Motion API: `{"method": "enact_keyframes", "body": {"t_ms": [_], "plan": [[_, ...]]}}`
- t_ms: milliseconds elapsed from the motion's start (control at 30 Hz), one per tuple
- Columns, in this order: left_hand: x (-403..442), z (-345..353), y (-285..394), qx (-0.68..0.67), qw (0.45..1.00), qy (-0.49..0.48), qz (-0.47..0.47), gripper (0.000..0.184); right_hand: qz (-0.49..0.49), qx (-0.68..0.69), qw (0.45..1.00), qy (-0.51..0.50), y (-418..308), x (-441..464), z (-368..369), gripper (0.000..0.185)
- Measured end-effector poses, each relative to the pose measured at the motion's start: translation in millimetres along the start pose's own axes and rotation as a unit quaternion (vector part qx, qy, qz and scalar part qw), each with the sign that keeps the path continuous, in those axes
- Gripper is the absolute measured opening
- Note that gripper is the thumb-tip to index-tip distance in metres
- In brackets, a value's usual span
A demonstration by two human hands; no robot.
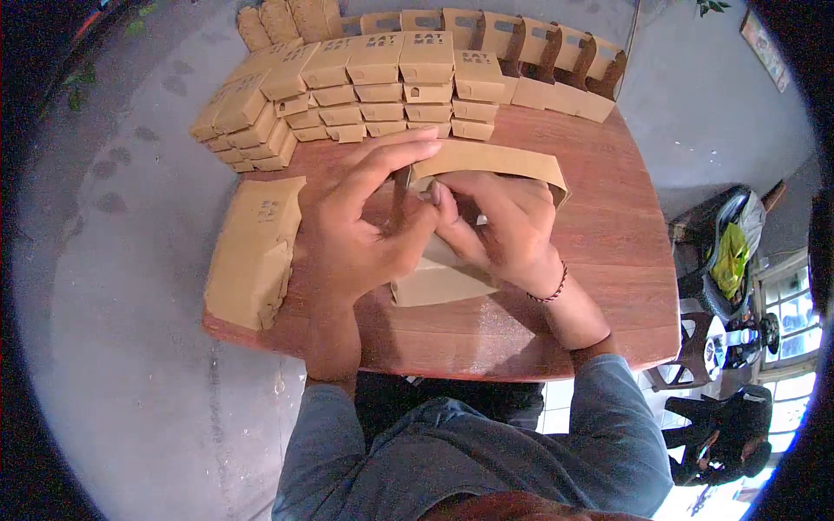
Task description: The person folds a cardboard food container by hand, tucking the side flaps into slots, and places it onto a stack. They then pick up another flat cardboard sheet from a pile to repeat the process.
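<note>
A partly folded brown cardboard box [447, 285] lies on the table in front of me, its far wall [499, 159] standing up in a curve. My left hand [373, 217] grips the box's left side, with the index finger over the far edge and the thumb inside. Close beside that thumb, my right hand [508, 217] has its fingers closed on the inner part of the box near the same corner. Both hands cover much of the box's middle, so the exact fold between the fingertips is hidden.
Stacked closed boxes printed "EAT ME!" [426, 61] fill the table's far left. A row of open boxes with windows [530, 43] curves along the back right. Flat cardboard blanks [248, 252] lie at the left edge of the wooden table [608, 260]. A stool [708, 347] stands right.
</note>
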State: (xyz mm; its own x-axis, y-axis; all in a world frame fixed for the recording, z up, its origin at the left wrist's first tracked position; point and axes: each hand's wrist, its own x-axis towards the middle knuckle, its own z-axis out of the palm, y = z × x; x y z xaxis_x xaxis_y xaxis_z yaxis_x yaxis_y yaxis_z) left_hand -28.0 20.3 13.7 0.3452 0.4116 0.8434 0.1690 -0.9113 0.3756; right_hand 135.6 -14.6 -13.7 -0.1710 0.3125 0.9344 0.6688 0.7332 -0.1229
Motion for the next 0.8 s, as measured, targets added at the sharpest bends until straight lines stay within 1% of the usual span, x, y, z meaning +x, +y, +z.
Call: {"method": "enact_keyframes", "body": {"t_ms": [67,100,167,200,267,300,367,400,467,500,533,600,633,700,733,800], "plan": [[0,4,0,-0.013,0.999,0.033,-0.006,0.042,0.019,-0.022,0.999,-0.013,-2,0,0,0.015],[-1,5,-1,-0.013,0.999,0.033,-0.006,0.042,0.019,-0.022,0.999,-0.013,-2,0,0,0.015],[-4,7,-2,-0.022,0.998,0.057,-0.027,0.040,0.061,-0.020,0.998,-0.010,-2,-1,1,0.017],[-4,7,-1,-0.022,0.998,0.055,-0.026,0.040,0.061,-0.021,0.998,-0.009,-3,-1,1,0.017],[-2,5,0,0.000,0.998,0.050,-0.030,0.033,0.099,0.021,0.995,-0.012,-3,0,1,0.015],[-2,5,-1,-0.001,0.998,0.048,-0.029,0.033,0.100,0.020,0.995,-0.011,-3,1,-1,0.015],[-5,3,-6,0.019,0.992,0.100,-0.073,0.028,0.089,0.088,0.990,-0.063,-6,6,-10,0.012],[-4,1,-7,0.020,0.992,0.100,-0.073,0.028,0.089,0.088,0.990,-0.063,-9,10,-18,0.012],[-1,-4,-9,0.027,0.980,0.132,-0.150,0.028,0.039,0.076,0.996,-0.037,-15,18,-38,0.009],[-2,-9,-17,0.036,0.984,0.140,-0.102,0.030,-0.011,0.037,0.999,0.009,-12,19,-44,0.018],[-1,-13,-19,0.036,0.984,0.140,-0.103,0.030,-0.031,0.001,0.999,0.017,-8,19,-54,0.030],[2,-21,-18,0.029,0.975,0.172,-0.138,0.030,-0.045,-0.098,0.994,0.027,-4,27,-63,0.052],[2,-22,-16,0.031,0.974,0.175,-0.139,0.030,-0.047,-0.096,0.994,0.026,0,28,-60,0.052],[2,-22,-14,0.000,0.970,0.187,-0.154,0.031,0.042,0.033,0.998,-0.025,6,27,-51,0.073],[1,-21,-12,0.003,0.970,0.188,-0.155,0.031,0.042,0.035,0.998,-0.025,6,25,-49,0.073],[2,-18,-10,0.048,0.973,0.183,-0.135,0.031,0.137,0.112,0.976,-0.124,6,23,-46,0.083]]}}
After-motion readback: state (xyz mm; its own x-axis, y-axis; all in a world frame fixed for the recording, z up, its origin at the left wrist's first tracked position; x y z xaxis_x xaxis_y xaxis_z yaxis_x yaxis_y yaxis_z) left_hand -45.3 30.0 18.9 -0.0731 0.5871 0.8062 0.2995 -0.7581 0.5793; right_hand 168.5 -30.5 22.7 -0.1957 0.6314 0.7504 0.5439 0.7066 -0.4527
